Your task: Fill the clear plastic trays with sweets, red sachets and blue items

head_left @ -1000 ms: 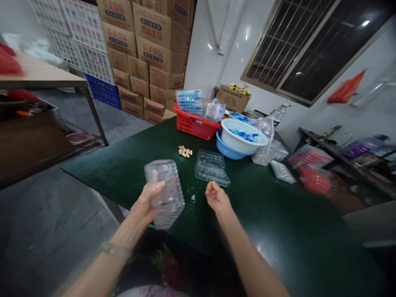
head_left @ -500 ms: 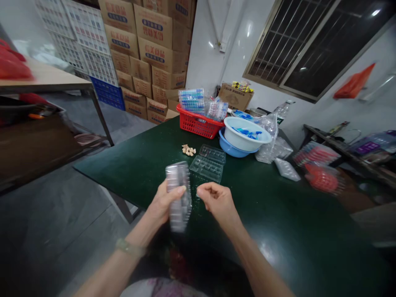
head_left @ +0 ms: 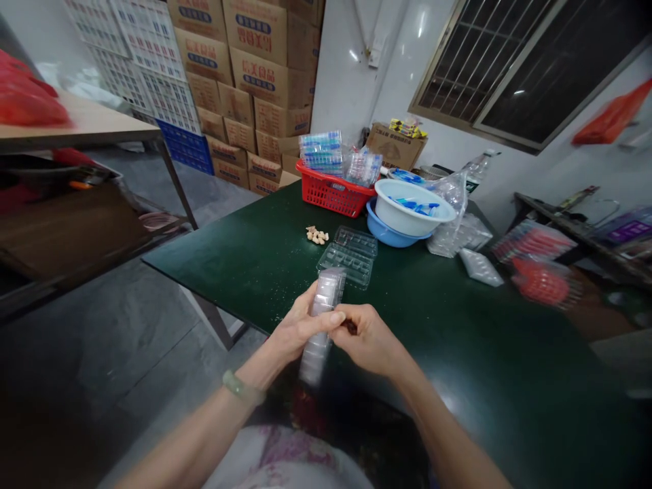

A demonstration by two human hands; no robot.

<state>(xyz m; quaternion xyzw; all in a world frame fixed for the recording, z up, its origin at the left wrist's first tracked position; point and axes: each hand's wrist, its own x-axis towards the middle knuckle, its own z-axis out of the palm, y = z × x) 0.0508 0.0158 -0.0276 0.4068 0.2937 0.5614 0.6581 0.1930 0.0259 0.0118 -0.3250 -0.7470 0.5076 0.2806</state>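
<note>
My left hand [head_left: 300, 331] grips a stack of clear plastic blister trays [head_left: 322, 319], held edge-on above the near edge of the dark green table [head_left: 244, 265]. My right hand [head_left: 367, 337] is closed against the right side of the same stack, fingers pinched on it. An open clear tray [head_left: 349, 255] lies flat on the table just beyond both hands. A small heap of pale nuts [head_left: 317, 236] sits to its left.
A red basket [head_left: 331, 192] of packaged goods, a white bowl [head_left: 413, 214] nested in a blue one [head_left: 383, 232], and clear bags stand at the table's far end. Cardboard boxes [head_left: 255, 68] and white crates are stacked behind. A wooden table [head_left: 81, 125] is at left.
My left hand has turned the tray stack from flat to edge-on and brought it toward the middle. My right hand has moved left and closed on it. The view has shifted.
</note>
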